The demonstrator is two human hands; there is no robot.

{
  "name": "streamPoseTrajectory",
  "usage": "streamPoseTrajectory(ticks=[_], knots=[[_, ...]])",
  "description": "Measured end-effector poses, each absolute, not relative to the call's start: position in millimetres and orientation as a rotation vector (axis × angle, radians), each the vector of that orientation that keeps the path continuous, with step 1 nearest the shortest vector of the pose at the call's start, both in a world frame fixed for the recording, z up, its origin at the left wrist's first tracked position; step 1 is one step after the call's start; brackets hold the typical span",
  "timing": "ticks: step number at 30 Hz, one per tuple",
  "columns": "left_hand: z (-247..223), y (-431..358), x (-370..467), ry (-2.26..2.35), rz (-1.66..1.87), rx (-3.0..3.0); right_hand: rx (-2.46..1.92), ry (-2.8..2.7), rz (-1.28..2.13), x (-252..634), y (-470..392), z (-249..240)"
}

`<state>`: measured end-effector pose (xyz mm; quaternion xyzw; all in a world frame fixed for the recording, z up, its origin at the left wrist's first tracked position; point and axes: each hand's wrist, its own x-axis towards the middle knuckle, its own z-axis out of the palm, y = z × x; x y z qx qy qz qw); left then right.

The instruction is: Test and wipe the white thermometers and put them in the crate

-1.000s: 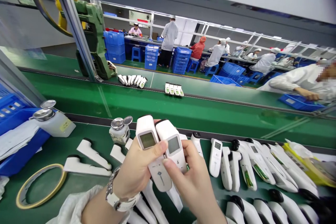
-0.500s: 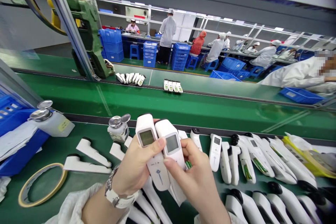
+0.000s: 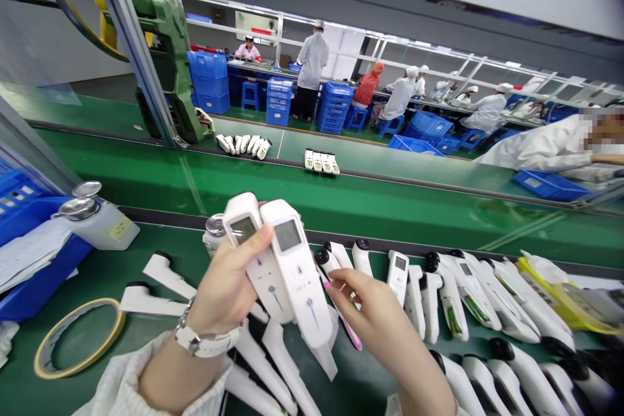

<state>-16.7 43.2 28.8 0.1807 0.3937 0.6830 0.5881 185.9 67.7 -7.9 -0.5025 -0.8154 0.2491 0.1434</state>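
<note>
Two white infrared thermometers are fanned side by side in my left hand [image 3: 227, 289], whose thumb presses over them. The left thermometer [image 3: 268, 283] and the right thermometer [image 3: 299, 279] both show grey screens and blue printed marks. Below them a pointed, pale film-like piece [image 3: 325, 361] sticks out. My right hand [image 3: 373, 309] is apart from these two, just to their right. Its thumb and fingertips are drawn together at a slim pink-and-white object [image 3: 355, 337], mostly covered by the hand. More white thermometers [image 3: 285, 364] lie beneath my hands.
Rows of thermometers [image 3: 453, 305], some with batteries showing, lie on the right. At left are a tape roll [image 3: 43, 356], a pump bottle [image 3: 110, 224] and a blue bin [image 3: 29, 286]. Beyond the green belt [image 3: 160, 185] co-workers sit and stand.
My right hand has let go of the right thermometer and moved slightly right. My left hand, now with both thermometers, has shifted left. A pink-and-white object has come into view.
</note>
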Motion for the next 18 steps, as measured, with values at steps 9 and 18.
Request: streamPoseTrajectory(ticks=[9, 18], knots=[[34, 44, -45, 0.944, 1.891, 0.487, -1.427, -2.678, 0.592, 158, 65, -61], [27, 45, -21, 0.862, 1.741, 0.575, -0.867, -2.039, 0.581, 148, 51, 22]])
